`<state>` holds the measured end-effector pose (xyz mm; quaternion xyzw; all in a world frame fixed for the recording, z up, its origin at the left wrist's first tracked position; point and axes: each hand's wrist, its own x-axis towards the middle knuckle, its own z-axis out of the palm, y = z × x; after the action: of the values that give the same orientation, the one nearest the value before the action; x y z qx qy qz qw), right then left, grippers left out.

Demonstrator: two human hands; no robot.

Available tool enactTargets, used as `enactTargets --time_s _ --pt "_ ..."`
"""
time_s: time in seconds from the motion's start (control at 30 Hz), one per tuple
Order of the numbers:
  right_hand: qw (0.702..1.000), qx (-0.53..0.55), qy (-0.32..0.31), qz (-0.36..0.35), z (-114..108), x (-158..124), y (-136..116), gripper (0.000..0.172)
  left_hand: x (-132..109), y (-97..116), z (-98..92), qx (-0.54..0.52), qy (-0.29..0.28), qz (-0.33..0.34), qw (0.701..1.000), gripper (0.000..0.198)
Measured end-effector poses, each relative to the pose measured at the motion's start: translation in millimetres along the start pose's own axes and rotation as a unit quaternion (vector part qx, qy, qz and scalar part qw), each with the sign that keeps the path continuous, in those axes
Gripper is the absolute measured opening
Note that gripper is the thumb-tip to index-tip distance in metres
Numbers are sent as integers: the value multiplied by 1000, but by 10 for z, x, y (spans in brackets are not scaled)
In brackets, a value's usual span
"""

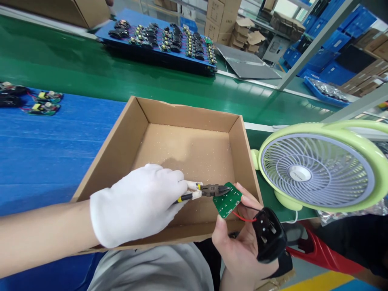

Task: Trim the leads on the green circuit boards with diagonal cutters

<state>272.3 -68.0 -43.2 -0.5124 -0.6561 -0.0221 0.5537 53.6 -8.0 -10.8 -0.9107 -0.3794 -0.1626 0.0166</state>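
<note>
Pliers (209, 190) at circuit board (228, 203), over cardboard box (188, 117)
Gloved left hand (142, 202) gripping the pliers; bare right hand (239, 246) pinching the board's edges, wired black plug housing (271, 236) alongside

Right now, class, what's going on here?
A person's white-gloved left hand grips dark metal pliers, tips at a small green circuit board. The bare right hand holds that board by its edges; a red wire links it to a black plastic plug casing. Below is an open brown cardboard box.
</note>
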Motion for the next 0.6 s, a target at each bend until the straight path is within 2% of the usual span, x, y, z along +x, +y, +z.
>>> enactTargets --time_s 0.2,0.33,0.47,0.6 --pt "999 -23 18 -23 46 23 -19 38 -14 11 -1 -19 7 -5 1000 27" --pt "998 -23 27 -51 48 17 -5 46 -45 -4 -9 -42 -1 0 999 24" --pt "996 -30 18 -79 31 39 5 39 -50 -6 -17 -47 -3 -5 999 25" --pt "995 -47 48 -76 43 -8 -11 36 -14 25 -20 -4 3 -1 1000 23"
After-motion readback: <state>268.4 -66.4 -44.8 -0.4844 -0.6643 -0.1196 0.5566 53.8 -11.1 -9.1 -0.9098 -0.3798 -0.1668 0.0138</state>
